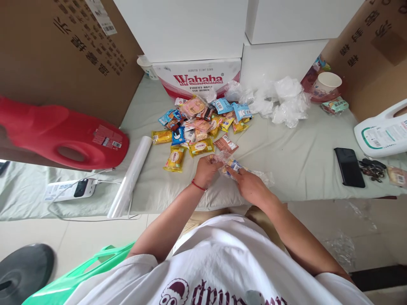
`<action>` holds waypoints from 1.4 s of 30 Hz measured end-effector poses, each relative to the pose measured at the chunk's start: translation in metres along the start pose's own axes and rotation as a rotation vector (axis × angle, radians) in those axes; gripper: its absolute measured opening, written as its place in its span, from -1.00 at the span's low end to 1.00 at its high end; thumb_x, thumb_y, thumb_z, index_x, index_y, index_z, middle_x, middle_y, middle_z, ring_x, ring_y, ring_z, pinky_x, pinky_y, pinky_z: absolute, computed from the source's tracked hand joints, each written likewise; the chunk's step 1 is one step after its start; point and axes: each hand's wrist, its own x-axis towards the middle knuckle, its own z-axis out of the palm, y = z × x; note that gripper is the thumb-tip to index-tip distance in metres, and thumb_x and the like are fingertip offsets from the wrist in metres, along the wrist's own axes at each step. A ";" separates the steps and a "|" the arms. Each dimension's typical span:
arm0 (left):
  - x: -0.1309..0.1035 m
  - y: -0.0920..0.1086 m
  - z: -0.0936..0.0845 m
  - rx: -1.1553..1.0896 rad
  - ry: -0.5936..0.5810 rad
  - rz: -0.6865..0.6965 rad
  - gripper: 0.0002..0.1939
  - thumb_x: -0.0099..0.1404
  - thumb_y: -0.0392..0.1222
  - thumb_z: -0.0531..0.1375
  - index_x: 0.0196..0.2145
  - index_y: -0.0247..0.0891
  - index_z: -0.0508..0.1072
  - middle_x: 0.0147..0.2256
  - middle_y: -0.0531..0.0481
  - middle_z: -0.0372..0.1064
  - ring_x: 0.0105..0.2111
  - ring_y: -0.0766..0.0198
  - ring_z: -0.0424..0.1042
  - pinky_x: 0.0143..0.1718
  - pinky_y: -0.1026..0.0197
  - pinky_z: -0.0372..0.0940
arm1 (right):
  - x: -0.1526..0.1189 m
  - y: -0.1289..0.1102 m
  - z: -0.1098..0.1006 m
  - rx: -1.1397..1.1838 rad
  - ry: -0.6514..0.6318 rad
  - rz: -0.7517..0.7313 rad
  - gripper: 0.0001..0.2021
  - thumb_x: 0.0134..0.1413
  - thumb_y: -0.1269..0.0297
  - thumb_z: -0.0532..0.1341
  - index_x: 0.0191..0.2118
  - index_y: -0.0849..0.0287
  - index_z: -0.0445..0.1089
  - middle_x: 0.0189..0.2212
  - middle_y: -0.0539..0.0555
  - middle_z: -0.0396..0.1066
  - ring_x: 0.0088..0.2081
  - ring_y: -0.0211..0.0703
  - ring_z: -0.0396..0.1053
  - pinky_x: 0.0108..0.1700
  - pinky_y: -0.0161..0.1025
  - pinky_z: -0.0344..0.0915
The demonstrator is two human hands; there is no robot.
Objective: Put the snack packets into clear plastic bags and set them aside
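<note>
My left hand (206,170) and my right hand (249,185) meet at the near edge of a grey-green cloth surface (286,156). Both grip a clear plastic bag (237,167) that has a few wrapped snacks inside. The left hand pinches the bag's mouth while the right hand holds its side. Just beyond the hands lies a pile of small snack packets (203,125) in yellow, blue, pink and orange wrappers. A brown packet (226,144) and a yellow packet (174,158) lie nearest to my hands.
A roll of clear bags (130,178) lies left, with a red jug (60,133) and power strip (70,189) beyond. Crumpled plastic (280,101) and a paper cup (327,84) sit far right. A black phone (349,167), keys (372,169) and white jug (383,131) are right. A Wahaha box (199,78) stands behind.
</note>
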 end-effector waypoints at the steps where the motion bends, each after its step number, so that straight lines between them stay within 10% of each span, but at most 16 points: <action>1: -0.006 0.002 0.003 -0.008 -0.004 0.042 -0.78 0.06 -0.06 0.36 -0.43 -0.26 0.51 -0.45 0.03 0.49 -0.41 0.24 0.44 -0.31 0.21 0.33 | 0.001 0.001 0.002 0.013 0.011 -0.007 -0.29 0.25 0.53 -0.01 0.49 0.00 0.02 -0.01 0.24 0.42 -0.20 -0.02 0.45 -0.17 -0.18 0.30; 8: -0.038 0.017 0.036 0.493 -0.188 0.346 -0.55 0.47 -0.11 0.02 -0.49 -0.21 0.57 -0.43 -0.04 0.44 -0.26 0.16 0.42 -0.10 0.09 0.32 | -0.012 0.016 0.017 0.251 0.052 -0.162 -0.42 0.15 0.39 0.21 0.30 0.30 0.26 0.13 0.37 0.33 0.12 0.15 0.31 0.16 0.03 0.29; 13: -0.033 0.007 0.041 0.801 -0.121 0.445 -0.69 0.38 -0.27 0.11 -0.13 -0.15 0.67 -0.27 -0.09 0.48 -0.18 0.09 0.35 -0.09 0.02 0.28 | -0.035 0.037 0.008 0.585 0.011 -0.333 -0.52 0.26 0.20 0.21 0.26 0.14 0.32 0.17 0.22 0.37 0.20 0.06 0.30 0.26 0.00 0.25; 19: -0.040 0.000 0.050 0.890 0.047 0.402 -0.79 0.31 -0.17 0.27 -0.14 -0.01 0.67 -0.15 -0.12 0.43 -0.05 -0.04 0.31 -0.02 -0.11 0.22 | -0.029 0.063 0.019 0.376 0.561 0.331 -0.58 0.28 0.06 0.17 0.12 0.20 0.42 -0.08 0.28 0.42 0.02 0.18 0.29 0.10 0.11 0.29; 27: -0.036 -0.013 0.062 0.736 0.160 0.321 -0.32 0.10 -0.20 0.40 0.16 -0.26 0.34 0.11 -0.25 0.36 0.18 -0.09 0.31 0.26 -0.18 0.18 | -0.029 0.039 0.036 0.199 0.454 0.364 -0.87 0.22 0.28 0.17 -0.18 0.11 0.46 0.03 0.25 0.36 -0.04 0.08 0.32 -0.09 -0.09 0.31; 32: -0.051 -0.016 0.068 0.715 -0.011 0.530 -0.60 0.31 -0.26 0.21 0.10 -0.19 0.42 0.13 -0.23 0.33 0.10 0.00 0.39 0.11 -0.10 0.35 | -0.028 0.026 0.037 0.751 0.370 0.367 -0.82 0.28 0.14 0.10 -0.18 0.09 0.36 -0.41 0.05 0.44 -0.38 -0.10 0.39 -0.25 -0.17 0.34; 37: -0.056 -0.027 0.070 0.739 -0.071 0.725 -0.85 0.40 -0.24 0.13 -0.20 -0.21 0.52 0.21 -0.21 0.30 0.35 -0.08 0.14 0.30 -0.27 0.19 | -0.026 0.022 0.036 1.597 0.462 0.340 -0.68 0.11 -0.04 0.23 -0.16 0.09 0.44 -0.20 0.10 0.56 -0.18 -0.03 0.51 -0.12 -0.10 0.47; 42: -0.051 -0.032 0.068 0.746 -0.110 0.777 -0.76 0.45 -0.29 0.05 -0.25 -0.26 0.51 0.27 -0.23 0.25 0.37 -0.01 0.12 0.36 -0.21 0.17 | -0.028 0.017 0.029 1.820 0.440 0.375 -0.55 0.07 -0.20 0.29 -0.20 0.12 0.51 -0.21 0.16 0.57 -0.16 -0.01 0.53 -0.07 -0.06 0.48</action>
